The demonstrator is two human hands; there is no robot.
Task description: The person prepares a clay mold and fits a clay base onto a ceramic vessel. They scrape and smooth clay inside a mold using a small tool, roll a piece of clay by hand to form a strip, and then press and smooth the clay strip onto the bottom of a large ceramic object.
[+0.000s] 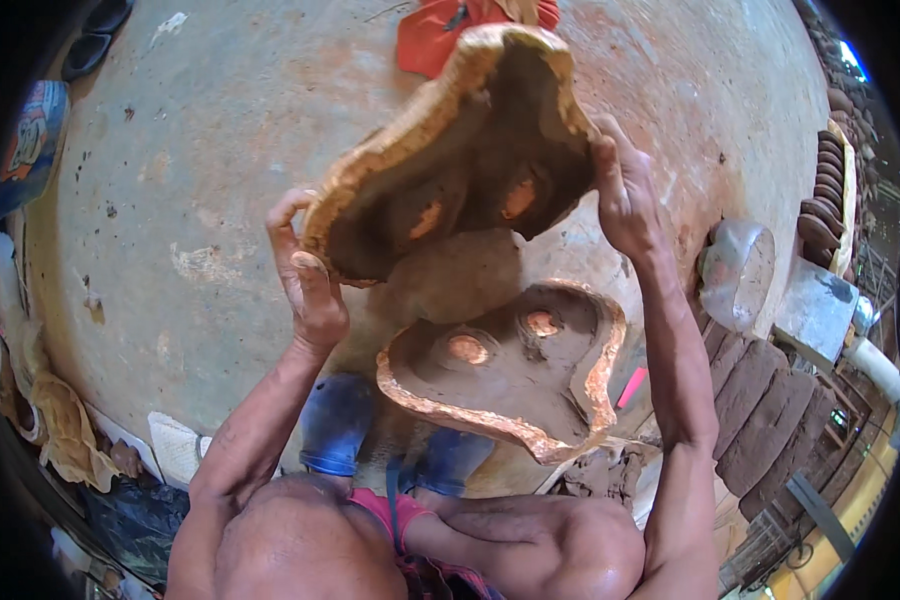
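Note:
I hold a large clay mould half (460, 150) up in the air, its hollow side facing me, with two orange spots inside. My left hand (308, 275) grips its lower left rim. On its right edge my right hand (622, 195) is shut. Below it a second mould half (510, 365) lies on the ground, hollow side up, with a crusty orange rim and two round bumps inside. My feet in blue sandals (338, 420) stand at its near edge.
Dusty concrete floor (190, 180) spreads to the left and back. A red cloth (440, 30) lies beyond the raised mould. Slabs of brown clay (760, 400) and a metal pot (738, 270) sit at the right. Rags and bags (60, 420) line the left edge.

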